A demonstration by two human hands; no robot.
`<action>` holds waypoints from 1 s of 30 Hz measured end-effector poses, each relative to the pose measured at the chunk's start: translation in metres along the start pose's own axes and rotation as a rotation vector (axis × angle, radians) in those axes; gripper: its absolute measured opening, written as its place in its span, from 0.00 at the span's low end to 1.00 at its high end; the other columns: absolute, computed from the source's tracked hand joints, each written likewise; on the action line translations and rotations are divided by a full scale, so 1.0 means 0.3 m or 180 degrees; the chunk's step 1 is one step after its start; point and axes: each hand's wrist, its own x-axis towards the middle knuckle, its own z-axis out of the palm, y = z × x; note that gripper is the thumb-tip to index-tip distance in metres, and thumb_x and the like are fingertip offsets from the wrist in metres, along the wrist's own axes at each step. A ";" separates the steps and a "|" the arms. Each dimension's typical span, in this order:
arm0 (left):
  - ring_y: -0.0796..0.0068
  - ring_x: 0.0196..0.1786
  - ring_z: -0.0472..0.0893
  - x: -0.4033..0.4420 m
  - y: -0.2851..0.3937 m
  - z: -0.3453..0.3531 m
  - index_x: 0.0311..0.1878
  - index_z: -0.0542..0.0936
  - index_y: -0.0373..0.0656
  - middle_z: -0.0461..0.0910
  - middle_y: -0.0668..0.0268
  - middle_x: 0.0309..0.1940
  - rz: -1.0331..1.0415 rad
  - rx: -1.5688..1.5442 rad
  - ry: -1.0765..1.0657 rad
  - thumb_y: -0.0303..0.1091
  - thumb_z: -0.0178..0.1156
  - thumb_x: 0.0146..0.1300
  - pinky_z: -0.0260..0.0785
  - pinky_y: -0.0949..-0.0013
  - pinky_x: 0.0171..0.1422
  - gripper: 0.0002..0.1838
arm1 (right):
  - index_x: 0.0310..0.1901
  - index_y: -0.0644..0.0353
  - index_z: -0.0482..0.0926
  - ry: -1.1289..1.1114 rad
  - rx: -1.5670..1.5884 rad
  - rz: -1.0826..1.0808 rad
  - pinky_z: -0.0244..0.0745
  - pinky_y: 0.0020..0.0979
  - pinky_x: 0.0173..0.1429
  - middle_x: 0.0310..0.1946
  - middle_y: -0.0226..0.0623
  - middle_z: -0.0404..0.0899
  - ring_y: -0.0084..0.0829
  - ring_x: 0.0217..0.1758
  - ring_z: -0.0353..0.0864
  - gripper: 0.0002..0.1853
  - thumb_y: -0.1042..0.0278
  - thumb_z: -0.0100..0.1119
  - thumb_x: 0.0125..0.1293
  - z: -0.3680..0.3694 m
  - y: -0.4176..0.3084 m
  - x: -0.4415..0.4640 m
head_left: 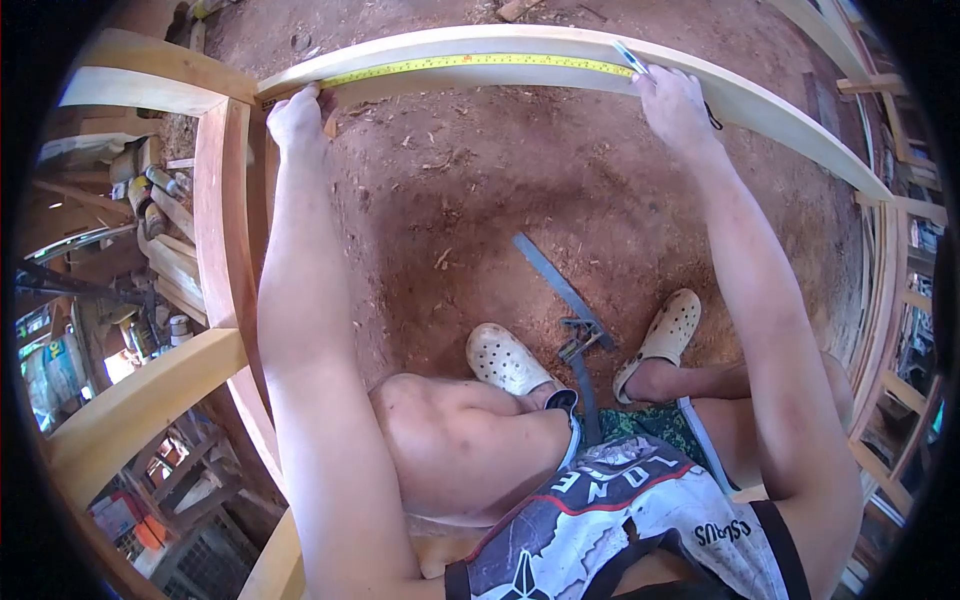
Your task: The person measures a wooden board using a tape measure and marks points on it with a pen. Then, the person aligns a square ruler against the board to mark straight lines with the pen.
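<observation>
A yellow tape measure [480,63] lies stretched along a pale wooden rail [780,120] at the top of the view. My left hand [297,117] is closed at the tape's left end, beside the corner where the rail meets an upright post [222,190]. At the tape's other end, my right hand [677,106] is closed around a pen [629,56], its tip pointing up over the rail. A black strap [713,118] shows beside that hand. The tape's case is hidden, probably behind the right palm.
A bar clamp [565,290] extends over the dirt floor [430,200] between my feet, which wear cream clogs [505,358]. Wooden crosspieces [150,410] join the post on the left, with bottles [150,205] and clutter beyond. More wooden framing [885,300] stands on the right.
</observation>
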 end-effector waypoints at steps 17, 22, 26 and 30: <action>0.79 0.33 0.80 -0.319 -0.155 0.143 0.43 0.86 0.36 0.86 0.65 0.34 -0.0192 0.1198 -0.1447 0.35 0.71 0.63 0.70 0.72 0.38 0.12 | 0.41 0.65 0.79 -0.1531 0.1603 0.0430 0.77 0.43 0.45 0.29 0.44 0.82 0.38 0.37 0.83 0.17 0.56 0.52 0.76 0.068 -0.145 -0.176; 0.54 0.41 0.87 -0.637 -0.401 0.284 0.42 0.88 0.37 0.88 0.51 0.37 0.1069 0.3164 -0.3663 0.44 0.64 0.62 0.78 0.58 0.51 0.18 | 0.36 0.63 0.81 -0.2500 0.2637 0.1131 0.76 0.43 0.41 0.25 0.45 0.81 0.40 0.30 0.82 0.20 0.51 0.55 0.72 0.219 -0.157 -0.334; 0.49 0.49 0.85 -0.830 -0.498 0.280 0.40 0.88 0.41 0.86 0.52 0.44 0.1874 0.4687 -0.4972 0.36 0.60 0.61 0.78 0.51 0.56 0.12 | 0.43 0.64 0.82 -0.2830 0.1459 0.0953 0.76 0.45 0.46 0.35 0.50 0.85 0.46 0.37 0.85 0.21 0.50 0.56 0.73 0.277 -0.072 -0.477; 0.58 0.58 0.79 -0.901 -0.672 0.179 0.37 0.87 0.48 0.82 0.62 0.48 0.3690 0.4178 -0.5359 0.29 0.64 0.51 0.73 0.53 0.59 0.09 | 0.51 0.61 0.81 -0.2794 0.1093 0.1120 0.75 0.52 0.59 0.48 0.62 0.82 0.58 0.54 0.82 0.19 0.53 0.53 0.74 0.311 -0.040 -0.671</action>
